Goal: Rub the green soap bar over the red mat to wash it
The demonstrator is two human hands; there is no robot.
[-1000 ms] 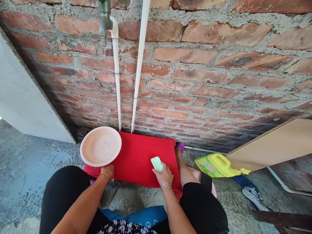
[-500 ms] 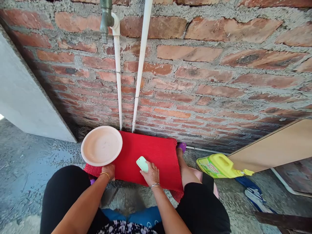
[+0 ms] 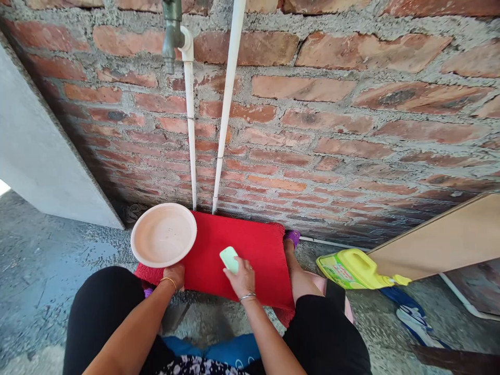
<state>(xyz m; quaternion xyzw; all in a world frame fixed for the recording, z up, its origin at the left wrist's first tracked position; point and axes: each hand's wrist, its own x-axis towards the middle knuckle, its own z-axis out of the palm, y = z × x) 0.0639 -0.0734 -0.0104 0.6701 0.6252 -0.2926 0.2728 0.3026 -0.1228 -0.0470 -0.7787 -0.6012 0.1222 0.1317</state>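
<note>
A red mat (image 3: 242, 235), smooth on top with a shaggy edge, lies stretched between my knees. My right hand (image 3: 242, 278) grips a pale green, round-cornered block (image 3: 229, 259) over the mat's middle. The block's underside is hidden, and I cannot tell whether it is soap or the back of a brush. At the near left edge of the mat, my left hand (image 3: 174, 275) is closed on the fabric, its fingers partly out of sight. Just beyond that hand, a pale pink basin (image 3: 164, 234) rests over the mat's left end, with a little something at its bottom.
A metal tap (image 3: 170, 39) and white pipes (image 3: 224, 104) run along the brick wall (image 3: 332, 120) ahead. On the right are a yellow detergent jug (image 3: 351, 268), a tan board (image 3: 441, 239) and a blue-and-white slipper (image 3: 414, 317). A grey slab (image 3: 50, 140) leans at left above wet concrete.
The right hand and the pale green block have shifted slightly away from me over the mat. The left hand and basin stay in place; the whole view has tilted a little.
</note>
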